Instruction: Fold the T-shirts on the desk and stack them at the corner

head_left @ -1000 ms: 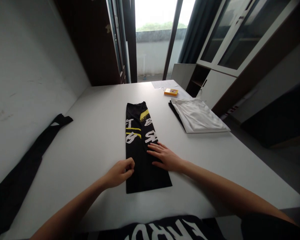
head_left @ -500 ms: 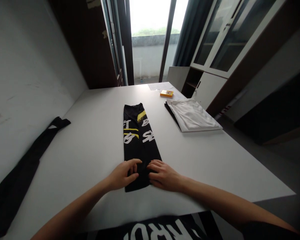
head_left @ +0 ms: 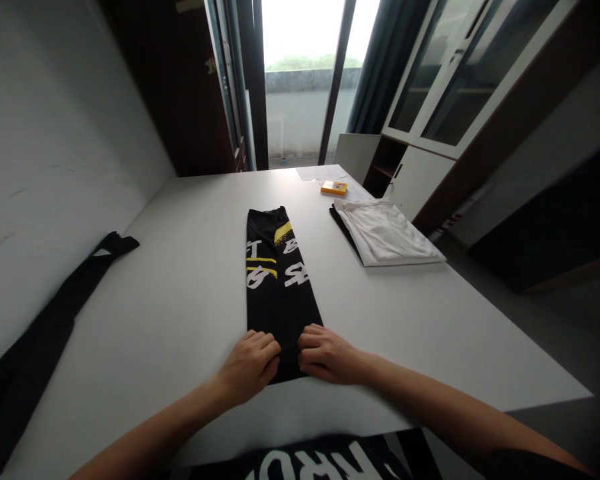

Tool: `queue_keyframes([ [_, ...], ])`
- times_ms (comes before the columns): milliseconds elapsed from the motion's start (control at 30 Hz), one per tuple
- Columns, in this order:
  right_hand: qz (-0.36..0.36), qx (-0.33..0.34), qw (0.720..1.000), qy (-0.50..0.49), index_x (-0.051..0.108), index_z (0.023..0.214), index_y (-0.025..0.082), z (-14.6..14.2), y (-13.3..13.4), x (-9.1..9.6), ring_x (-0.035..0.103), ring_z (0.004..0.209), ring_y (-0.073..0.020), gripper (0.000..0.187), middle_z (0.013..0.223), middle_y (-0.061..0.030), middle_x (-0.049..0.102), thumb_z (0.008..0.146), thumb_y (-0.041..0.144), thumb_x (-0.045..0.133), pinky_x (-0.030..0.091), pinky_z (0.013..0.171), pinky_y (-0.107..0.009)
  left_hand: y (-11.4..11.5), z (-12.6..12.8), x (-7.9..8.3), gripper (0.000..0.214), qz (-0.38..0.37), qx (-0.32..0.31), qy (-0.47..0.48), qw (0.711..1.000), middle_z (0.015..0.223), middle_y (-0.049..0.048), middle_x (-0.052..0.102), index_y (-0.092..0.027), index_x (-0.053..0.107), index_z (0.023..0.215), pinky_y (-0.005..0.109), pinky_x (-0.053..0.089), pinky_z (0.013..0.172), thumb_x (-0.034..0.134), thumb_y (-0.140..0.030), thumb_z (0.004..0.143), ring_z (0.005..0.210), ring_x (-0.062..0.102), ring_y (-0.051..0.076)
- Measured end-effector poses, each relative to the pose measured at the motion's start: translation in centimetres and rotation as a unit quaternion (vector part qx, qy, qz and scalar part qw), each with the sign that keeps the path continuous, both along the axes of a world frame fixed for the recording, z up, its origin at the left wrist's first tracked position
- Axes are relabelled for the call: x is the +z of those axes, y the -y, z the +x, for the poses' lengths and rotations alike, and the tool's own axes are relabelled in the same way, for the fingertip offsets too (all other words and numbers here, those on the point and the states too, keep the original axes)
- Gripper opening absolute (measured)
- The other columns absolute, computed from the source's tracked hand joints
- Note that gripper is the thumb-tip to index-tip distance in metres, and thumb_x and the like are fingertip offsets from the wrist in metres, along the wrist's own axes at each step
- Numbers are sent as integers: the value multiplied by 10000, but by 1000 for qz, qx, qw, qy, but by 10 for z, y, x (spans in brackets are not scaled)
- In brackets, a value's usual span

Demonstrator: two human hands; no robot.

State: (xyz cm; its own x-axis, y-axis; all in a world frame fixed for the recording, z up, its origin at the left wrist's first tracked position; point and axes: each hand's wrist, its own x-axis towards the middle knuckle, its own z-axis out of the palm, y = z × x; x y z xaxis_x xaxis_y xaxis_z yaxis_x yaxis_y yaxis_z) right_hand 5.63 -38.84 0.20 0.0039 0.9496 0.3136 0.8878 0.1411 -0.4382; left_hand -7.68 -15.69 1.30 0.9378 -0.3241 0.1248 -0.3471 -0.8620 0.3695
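A black garment (head_left: 275,300), folded into a long strip, lies flat on the white table, printed with white lettering and yellow stripes. I cannot tell what kind of garment it is. My left hand (head_left: 253,360) is closed on its near left edge, fingers curled over the cloth. On the near right edge, my right hand (head_left: 330,353) is likewise closed, its fingertips bent down onto the fabric. Between the two hands a strip of the near end shows; the corners are hidden under the fingers.
White folded cloth (head_left: 390,233) lies over something black at the right side of the table (head_left: 190,267). Behind it sit a small yellow box (head_left: 334,187) and a sheet of paper (head_left: 313,173). Another black garment (head_left: 50,333) stretches along the left wall.
My left hand has shifted slightly toward me and its fingers have curled down onto the garment's left edge. The right hand has barely moved. The garment lies in the same place.
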Motion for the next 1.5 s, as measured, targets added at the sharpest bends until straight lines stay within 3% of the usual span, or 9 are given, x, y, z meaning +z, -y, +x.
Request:
queue_keyframes([
  [200,-25,-11,1000,9,595,930,205,0,1,1,507,885,-188,148,901,-44,608,1034,267,509,401,864,-353,-5,4,-1,170,-69,32,-8,997,882,22,632,-207,564,938,368,430,830,424,-164,1023,833,576,193],
  [267,-29,-36,998,40,602,941,206,-3,0,0,500,876,-192,122,922,-51,608,1017,264,528,399,852,-357,-4,4,-2,145,-71,44,-1,997,934,30,645,-208,580,1054,369,445,838,470,-143,986,863,589,200],
  [367,-33,-52,995,81,619,968,210,-7,-2,1,497,886,-206,100,967,-61,613,965,307,597,396,844,-373,-1,3,-4,365,-22,3,23,999,1038,50,652,-232,573,1262,369,450,825,470,-83,945,881,583,208],
  [533,-29,-45,992,117,628,983,214,-9,-4,-1,493,880,-219,234,966,-64,614,931,442,642,394,822,-385,0,4,-4,310,38,-38,31,998,959,44,632,-249,665,1078,363,418,767,482,-60,914,841,556,210],
  [767,-2,-68,988,142,569,855,215,-8,-5,-11,472,797,-194,118,867,-40,586,934,299,595,366,762,-357,0,3,-3,169,-36,32,7,999,946,39,637,-215,568,969,379,423,782,642,-190,820,865,564,232],
  [1033,15,-51,994,99,602,850,219,-9,-7,-6,463,759,-179,177,823,-25,573,998,292,537,341,725,-348,-10,7,-3,271,-189,101,-36,976,964,14,602,-231,505,947,326,447,803,455,-26,776,870,568,188],
  [1300,24,31,999,1,643,875,220,-3,-5,-2,541,775,-171,196,812,-29,614,1023,300,542,394,749,-337,-11,9,-1,320,-378,59,-37,923,1008,31,624,-210,529,959,311,488,892,410,5,753,951,603,169],
  [1400,56,6,996,-71,650,900,209,7,-4,3,574,745,-165,201,776,-30,629,1038,287,526,437,736,-326,-7,5,-1,248,-345,9,-53,937,1042,43,655,-207,583,989,316,491,903,483,-39,836,971,618,177],
  [1500,90,-104,985,-106,669,923,205,29,-4,10,602,783,-178,200,837,-56,667,1042,291,533,486,747,-330,-1,3,6,177,-253,-94,-73,960,1095,50,698,-226,641,1089,360,469,976,628,-206,914,1030,631,209],
])
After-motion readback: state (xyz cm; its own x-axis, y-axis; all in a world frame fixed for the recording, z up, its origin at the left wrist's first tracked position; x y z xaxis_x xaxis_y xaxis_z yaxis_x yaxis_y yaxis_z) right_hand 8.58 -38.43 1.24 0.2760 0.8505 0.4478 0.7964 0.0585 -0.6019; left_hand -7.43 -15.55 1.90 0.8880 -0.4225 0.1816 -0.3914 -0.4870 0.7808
